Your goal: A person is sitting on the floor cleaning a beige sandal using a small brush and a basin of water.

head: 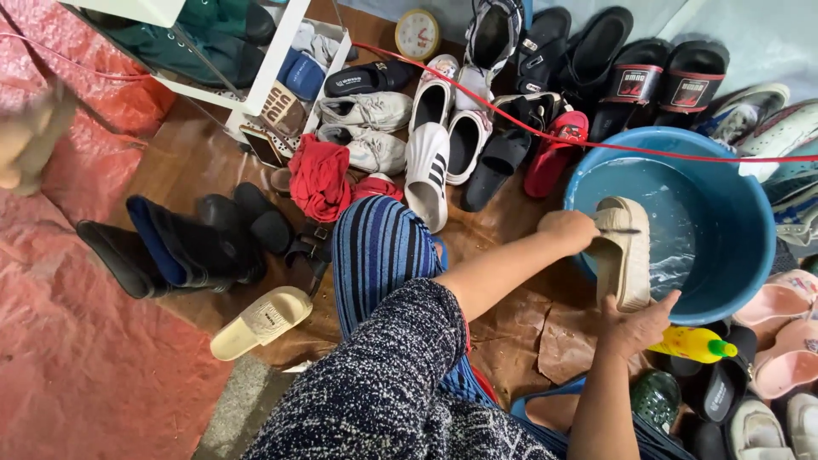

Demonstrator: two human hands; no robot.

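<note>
Two hands (635,324), one beige slide (625,251), one basin (733,281)

Brown floor (192,166), red tarp (77,341), white shelf (273,60)

At right of frame, a slide sandal (625,251) sits over the near rim of a water-filled basin (733,255), between the left hand (569,228) above and the right hand (637,324) below. Rows of shoes (443,128) fill the top centre; another sandal (261,321) lies lower left; a bottle (694,345) lies just below the basin.
</note>
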